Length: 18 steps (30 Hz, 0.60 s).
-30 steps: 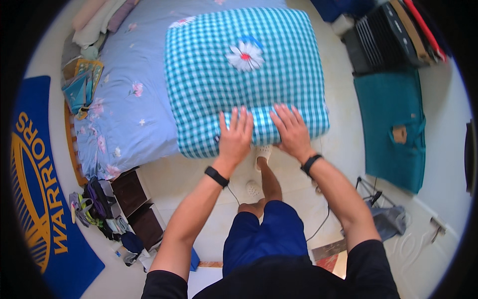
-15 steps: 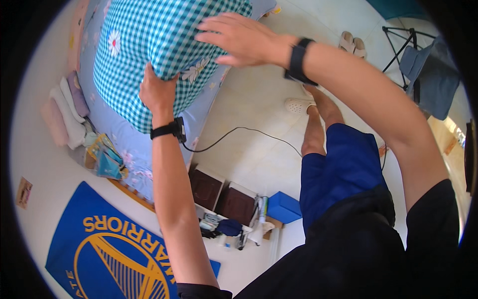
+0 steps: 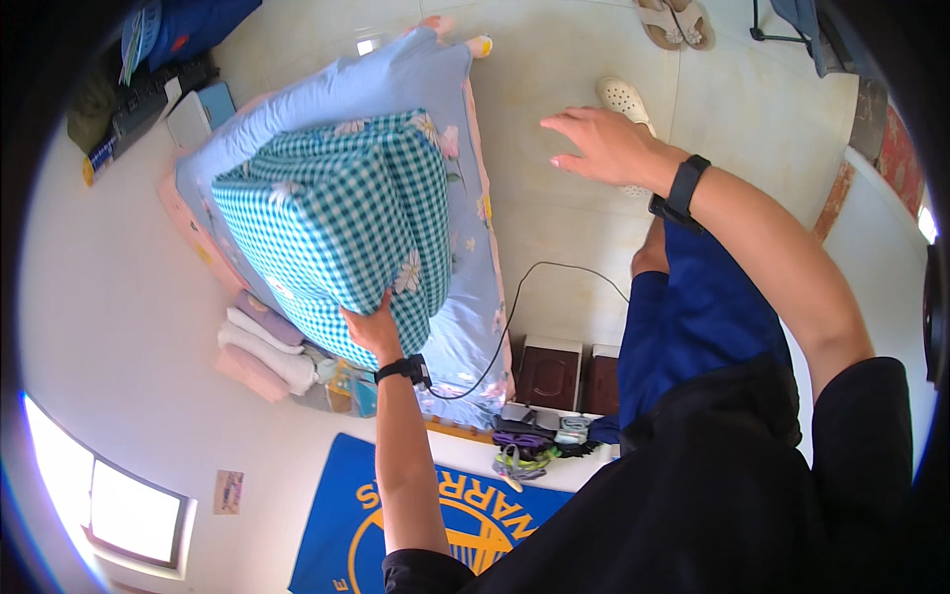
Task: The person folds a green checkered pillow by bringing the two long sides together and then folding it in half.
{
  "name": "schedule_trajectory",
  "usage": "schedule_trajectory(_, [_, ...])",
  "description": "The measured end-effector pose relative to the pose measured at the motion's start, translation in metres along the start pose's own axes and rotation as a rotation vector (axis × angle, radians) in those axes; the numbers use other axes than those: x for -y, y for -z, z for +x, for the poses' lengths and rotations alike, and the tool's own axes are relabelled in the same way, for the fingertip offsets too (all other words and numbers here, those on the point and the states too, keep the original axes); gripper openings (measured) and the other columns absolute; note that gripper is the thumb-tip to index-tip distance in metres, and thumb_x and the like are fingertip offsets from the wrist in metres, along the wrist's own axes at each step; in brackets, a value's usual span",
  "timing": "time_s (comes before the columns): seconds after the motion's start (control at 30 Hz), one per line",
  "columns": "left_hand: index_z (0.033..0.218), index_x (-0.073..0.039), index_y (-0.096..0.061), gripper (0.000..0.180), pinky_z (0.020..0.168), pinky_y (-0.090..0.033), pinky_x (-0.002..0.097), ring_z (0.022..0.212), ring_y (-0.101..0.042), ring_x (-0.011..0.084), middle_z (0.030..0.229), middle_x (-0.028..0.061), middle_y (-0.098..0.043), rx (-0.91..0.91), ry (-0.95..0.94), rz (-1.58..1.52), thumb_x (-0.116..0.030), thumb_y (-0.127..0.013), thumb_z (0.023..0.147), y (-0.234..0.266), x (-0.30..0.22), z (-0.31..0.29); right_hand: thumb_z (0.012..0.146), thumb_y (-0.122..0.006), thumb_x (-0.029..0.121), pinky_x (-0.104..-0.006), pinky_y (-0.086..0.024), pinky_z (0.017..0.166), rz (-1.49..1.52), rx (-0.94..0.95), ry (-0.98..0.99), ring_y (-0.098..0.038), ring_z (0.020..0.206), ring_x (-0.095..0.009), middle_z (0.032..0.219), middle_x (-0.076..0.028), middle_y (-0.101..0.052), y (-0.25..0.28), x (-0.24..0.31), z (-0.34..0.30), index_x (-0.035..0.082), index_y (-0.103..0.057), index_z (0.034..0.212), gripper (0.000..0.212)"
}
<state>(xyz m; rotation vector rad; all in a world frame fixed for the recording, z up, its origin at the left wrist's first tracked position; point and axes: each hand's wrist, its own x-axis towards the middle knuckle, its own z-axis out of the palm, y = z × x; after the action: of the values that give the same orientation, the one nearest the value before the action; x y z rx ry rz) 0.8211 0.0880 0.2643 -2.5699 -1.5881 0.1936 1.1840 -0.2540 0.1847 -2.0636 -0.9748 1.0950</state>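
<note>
A thick folded quilt (image 3: 336, 233) in teal and white checks with white daisies lies on a bed with a pale blue floral sheet (image 3: 457, 327). My left hand (image 3: 374, 327) grips the quilt's near lower edge; the cloth partly hides its fingers. To the right of the bed, my right hand (image 3: 609, 148) hangs in the air over the floor, fingers stretched out and holding nothing. Each wrist wears a black band, and a thin black cable (image 3: 534, 265) runs from the left one.
Rolled or folded soft cloths (image 3: 267, 346) lie between bed and wall. Brown-topped boxes (image 3: 550, 374) and small clothing items (image 3: 524, 445) stand near the bed's foot. Sandals (image 3: 673, 22) rest on the tiled floor; I wear cream clogs (image 3: 621, 97). A blue and yellow banner (image 3: 336, 505) hangs on the wall.
My right hand has moved off the quilt to the right, over the floor. My left hand keeps its hold. The view has shifted, so the whole quilt and the bed's far end now show.
</note>
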Motion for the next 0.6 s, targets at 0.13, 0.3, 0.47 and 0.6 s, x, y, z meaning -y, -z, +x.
schedule_trajectory(0.13, [0.136,0.007,-0.051,0.104,0.091,-0.051,0.0483,0.109,-0.064,0.0456,0.12,0.0287,-0.066,0.046,-0.027,0.023,-0.042,-0.096,0.056,0.014,0.014,0.04,0.093,-0.066,0.031,-0.044,-0.051,0.098,0.019,0.049,-0.084,-0.059,0.119,-0.035,0.132,-0.017,-0.061,0.013,-0.002,0.005,0.005,-0.054,0.139,0.054])
schedule_trajectory(0.3, [0.141,0.009,-0.046,0.113,0.101,-0.047,0.0479,0.12,-0.058,0.0461,0.131,0.0305,-0.06,0.032,-0.017,0.064,-0.046,-0.096,0.056,0.001,0.028,0.034,0.092,-0.065,0.031,-0.0443,-0.051,0.098,0.0,0.033,-0.057,-0.06,0.118,-0.035,0.131,-0.016,-0.062,0.018,-0.015,0.019,0.006,-0.055,0.138,0.053])
schedule_trajectory(0.47, [0.147,0.005,-0.04,0.116,0.11,-0.041,0.0465,0.132,-0.05,0.0423,0.144,0.0262,-0.052,0.045,0.05,-0.043,-0.04,-0.097,0.057,-0.016,0.013,0.052,0.09,-0.067,0.031,-0.0456,-0.05,0.098,-0.045,-0.058,-0.048,-0.06,0.116,-0.038,0.128,-0.019,-0.063,0.049,0.003,0.061,0.005,-0.058,0.134,0.052])
schedule_trajectory(0.6, [0.152,-0.002,-0.035,0.118,0.118,-0.033,0.0465,0.139,-0.045,0.0373,0.152,0.02,-0.048,0.029,0.006,-0.089,-0.027,-0.097,0.055,-0.014,0.047,0.023,0.09,-0.067,0.033,-0.0477,-0.051,0.095,-0.091,-0.013,-0.006,-0.062,0.111,-0.04,0.121,-0.022,-0.066,0.011,0.03,0.063,0.001,-0.059,0.132,0.053])
